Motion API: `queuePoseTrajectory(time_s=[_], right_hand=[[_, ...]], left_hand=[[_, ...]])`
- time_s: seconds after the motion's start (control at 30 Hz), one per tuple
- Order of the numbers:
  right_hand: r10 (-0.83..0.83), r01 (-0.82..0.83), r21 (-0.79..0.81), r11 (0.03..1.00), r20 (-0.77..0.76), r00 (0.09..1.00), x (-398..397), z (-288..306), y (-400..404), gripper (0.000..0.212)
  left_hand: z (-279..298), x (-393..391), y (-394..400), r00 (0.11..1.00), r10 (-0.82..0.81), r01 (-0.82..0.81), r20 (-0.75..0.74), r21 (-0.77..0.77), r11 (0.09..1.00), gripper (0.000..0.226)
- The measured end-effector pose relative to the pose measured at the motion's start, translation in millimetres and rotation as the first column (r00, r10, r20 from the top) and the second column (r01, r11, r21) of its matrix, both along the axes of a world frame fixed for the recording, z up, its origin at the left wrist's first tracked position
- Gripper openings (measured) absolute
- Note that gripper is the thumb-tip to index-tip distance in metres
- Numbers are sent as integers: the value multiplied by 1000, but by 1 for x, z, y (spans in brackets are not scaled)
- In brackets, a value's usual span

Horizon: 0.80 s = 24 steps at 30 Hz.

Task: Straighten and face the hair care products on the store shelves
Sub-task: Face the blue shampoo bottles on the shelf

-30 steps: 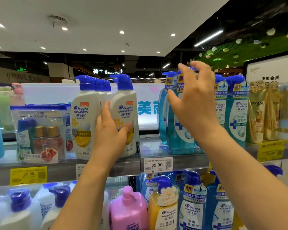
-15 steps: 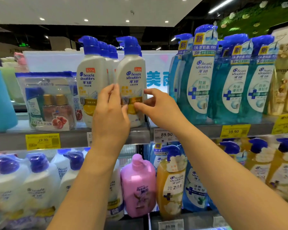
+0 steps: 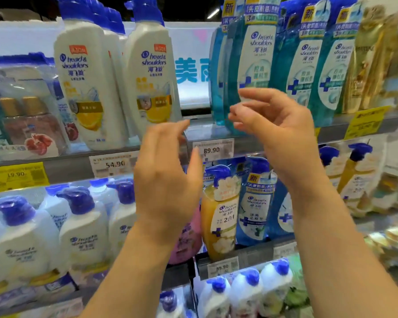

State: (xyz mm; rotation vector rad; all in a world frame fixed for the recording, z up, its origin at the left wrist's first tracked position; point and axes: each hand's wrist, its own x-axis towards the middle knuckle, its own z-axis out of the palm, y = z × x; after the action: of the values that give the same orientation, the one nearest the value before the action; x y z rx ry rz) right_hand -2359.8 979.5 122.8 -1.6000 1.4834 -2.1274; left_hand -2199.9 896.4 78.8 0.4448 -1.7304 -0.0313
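Hovering before the shelf edge (image 3: 216, 131), both hands hold nothing: the left hand (image 3: 168, 177) and right hand (image 3: 276, 131) have loosely curled, parted fingers. Above that edge, two white Head & Shoulders bottles (image 3: 152, 74) stand label-forward, with teal pump bottles (image 3: 253, 65) to their right.

Grey metal shelves (image 3: 67, 167) run across the view in tiers, their front edges carrying yellow price tags (image 3: 16, 176) and white price labels (image 3: 213, 149). Behind the top tier glows a white lit sign panel (image 3: 191, 65) with blue characters. Above it the ceiling is dark, with one bright strip light (image 3: 213, 13).
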Motion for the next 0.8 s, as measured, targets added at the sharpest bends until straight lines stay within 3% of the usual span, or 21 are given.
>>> queuePoseTrajectory(time_s=[0.07, 0.17, 0.27, 0.47, 0.57, 0.7, 0.8], right_hand=[[-79, 77, 40, 996, 57, 995, -12, -21, 26, 16], [-219, 204, 134, 970, 108, 970, -32, -51, 55, 15], [-358, 325, 199, 925, 161, 920, -55, -73, 74, 15], [-582, 526, 258, 810, 249, 774, -112, -90, 99, 10], [-668, 596, 345, 725, 142, 730, -140, -98, 102, 23], [-581, 500, 544, 674, -28, 813, -171, -110, 92, 58], [-503, 474, 579, 663, -124, 855, -184, -118, 84, 72]], left_hand=[[-20, -11, 13, 991, -91, 79, 97, 124, 989, 39], [-46, -28, 25, 946, -149, 33, 287, 371, 928, 70], [-59, -41, 29, 896, -162, -18, 413, 398, 917, 90], [-71, -55, 32, 857, -77, -177, 509, 431, 885, 97], [-81, -62, 31, 849, -74, -214, 524, 468, 857, 105], [-88, -76, 31, 863, -18, -243, 504, 447, 861, 114], [-91, -81, 29, 886, 40, -294, 461, 493, 819, 120]])
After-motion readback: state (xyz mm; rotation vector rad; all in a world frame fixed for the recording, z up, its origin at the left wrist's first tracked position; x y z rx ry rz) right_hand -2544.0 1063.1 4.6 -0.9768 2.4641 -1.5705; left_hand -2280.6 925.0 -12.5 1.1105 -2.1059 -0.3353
